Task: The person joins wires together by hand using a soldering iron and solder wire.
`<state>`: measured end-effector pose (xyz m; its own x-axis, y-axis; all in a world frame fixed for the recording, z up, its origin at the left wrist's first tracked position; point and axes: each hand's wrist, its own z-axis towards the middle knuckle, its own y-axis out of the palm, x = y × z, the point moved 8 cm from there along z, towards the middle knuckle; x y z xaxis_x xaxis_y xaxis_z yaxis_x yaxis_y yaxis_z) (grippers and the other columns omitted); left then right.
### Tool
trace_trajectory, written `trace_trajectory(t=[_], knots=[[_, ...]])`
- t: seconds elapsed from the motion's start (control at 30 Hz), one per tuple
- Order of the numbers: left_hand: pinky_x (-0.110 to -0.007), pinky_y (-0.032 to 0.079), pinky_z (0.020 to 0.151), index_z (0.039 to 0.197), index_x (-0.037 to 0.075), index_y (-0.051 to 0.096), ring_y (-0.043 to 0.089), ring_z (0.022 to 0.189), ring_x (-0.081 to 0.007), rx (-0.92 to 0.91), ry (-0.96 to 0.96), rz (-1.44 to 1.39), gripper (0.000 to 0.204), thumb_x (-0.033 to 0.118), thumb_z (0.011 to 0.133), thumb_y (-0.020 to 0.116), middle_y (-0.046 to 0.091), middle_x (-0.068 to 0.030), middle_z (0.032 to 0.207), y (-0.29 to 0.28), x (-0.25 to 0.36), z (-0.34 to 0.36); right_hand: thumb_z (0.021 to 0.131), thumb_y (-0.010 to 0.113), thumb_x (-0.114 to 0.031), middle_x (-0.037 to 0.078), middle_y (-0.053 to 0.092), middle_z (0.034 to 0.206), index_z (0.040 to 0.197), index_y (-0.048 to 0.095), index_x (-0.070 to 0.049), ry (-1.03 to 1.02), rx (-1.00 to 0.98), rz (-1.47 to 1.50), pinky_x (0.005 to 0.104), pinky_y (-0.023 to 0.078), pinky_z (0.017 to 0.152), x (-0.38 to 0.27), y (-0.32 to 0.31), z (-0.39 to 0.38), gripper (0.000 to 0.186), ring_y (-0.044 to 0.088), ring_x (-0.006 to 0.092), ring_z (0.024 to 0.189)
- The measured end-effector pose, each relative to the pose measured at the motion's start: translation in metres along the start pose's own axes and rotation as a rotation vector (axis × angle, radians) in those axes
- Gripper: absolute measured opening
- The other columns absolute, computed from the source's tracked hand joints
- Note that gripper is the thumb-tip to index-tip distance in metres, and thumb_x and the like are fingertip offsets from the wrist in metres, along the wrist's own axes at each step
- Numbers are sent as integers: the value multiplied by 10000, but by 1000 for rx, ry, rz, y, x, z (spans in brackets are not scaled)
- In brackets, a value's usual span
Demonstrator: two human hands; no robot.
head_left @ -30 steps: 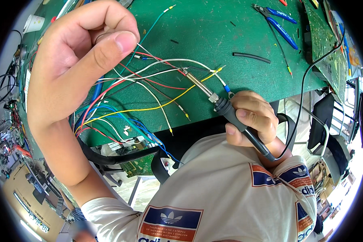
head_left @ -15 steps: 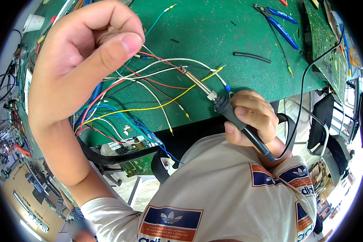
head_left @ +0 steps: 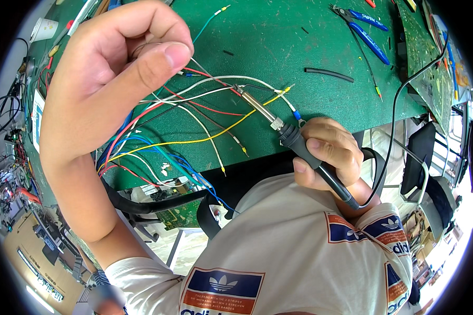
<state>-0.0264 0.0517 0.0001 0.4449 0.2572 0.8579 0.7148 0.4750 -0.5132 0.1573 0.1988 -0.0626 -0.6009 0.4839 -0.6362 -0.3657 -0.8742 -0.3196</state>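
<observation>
While the left hand point(head_left: 110, 84) pinches thin wires point(head_left: 194, 113) between thumb and curled fingers above the green mat point(head_left: 278, 47), the right hand point(head_left: 328, 152) is closed around the soldering iron point(head_left: 294, 142) at its dark grip. The wires look light and limp, best held near their ends; the iron is rigid, its metal barrel presumably hot. The pinched wire ends are hidden, and the iron's tip is lost among the strands.

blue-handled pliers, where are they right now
In the head view the blue-handled pliers lie at the upper right of the green mat, above the short black tubing piece.
</observation>
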Motion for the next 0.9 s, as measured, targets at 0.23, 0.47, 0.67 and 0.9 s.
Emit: trace_trajectory(t=[0.23,0.47,0.67,0.9], knots=[[-204,343,687,950,-4,582,427,782,-53,-88,-156,-24,194,185,948,621,506,24,868,-5,-10,2,709,776,-27,158,648,792,997,575,2,-1,1,2,371,555,595,0,1,0,352,633,271,614],[-206,351,688,948,-7,582,439,779,-54,-87,-151,2,188,177,948,619,514,22,857,-2,-11,3,697,781,-24,157,649,796,994,580,1,-2,5,1,366,552,588,0,0,-1,359,633,271,616],[-198,348,680,954,-10,579,443,778,-49,-98,-171,-27,178,164,949,616,518,20,858,0,-12,3,690,780,-18,155,652,803,998,585,2,0,-4,5,366,554,595,1,0,-1,365,637,272,625],[-195,346,675,957,-12,578,443,774,-46,-103,-179,-18,172,157,949,612,519,21,856,0,-12,3,694,776,-18,156,657,801,998,587,4,3,2,3,368,557,608,1,1,-1,359,641,273,631]])
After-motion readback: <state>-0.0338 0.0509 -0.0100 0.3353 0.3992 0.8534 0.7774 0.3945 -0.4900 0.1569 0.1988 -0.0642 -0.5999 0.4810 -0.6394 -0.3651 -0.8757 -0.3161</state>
